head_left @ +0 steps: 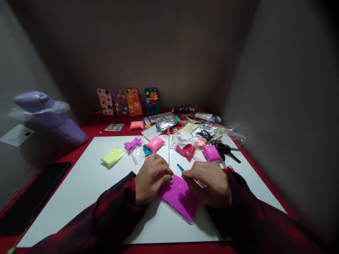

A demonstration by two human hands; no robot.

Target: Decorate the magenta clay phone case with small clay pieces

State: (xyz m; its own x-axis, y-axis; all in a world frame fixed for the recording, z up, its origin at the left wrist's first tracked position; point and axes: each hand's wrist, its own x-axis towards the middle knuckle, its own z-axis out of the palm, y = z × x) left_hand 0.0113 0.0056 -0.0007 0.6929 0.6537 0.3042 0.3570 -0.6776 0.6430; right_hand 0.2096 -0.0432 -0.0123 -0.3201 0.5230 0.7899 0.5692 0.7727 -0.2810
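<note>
A phone case [180, 199] covered with a layer of bright purple-magenta clay lies tilted on the white board between my hands. My left hand [153, 178] is closed on its upper left corner, thumb and fingers against the clay edge. On the other side, my right hand [210, 181] is pinched over the right edge of the case. A slim blue tool [180, 167] sticks out past its fingertips; the rest is hidden by the hand. Just beyond the case, a thin wooden stick [168, 150] points away from me.
Clay packets lie around: yellow [112, 157], pink [155, 143], red [186, 151] and magenta [212, 153]. Keys [225, 148] sit at the right of the white board [79, 197]. Several decorated phone cases [134, 101] lean on the back wall. A wrapped purple object [58, 120] stands left.
</note>
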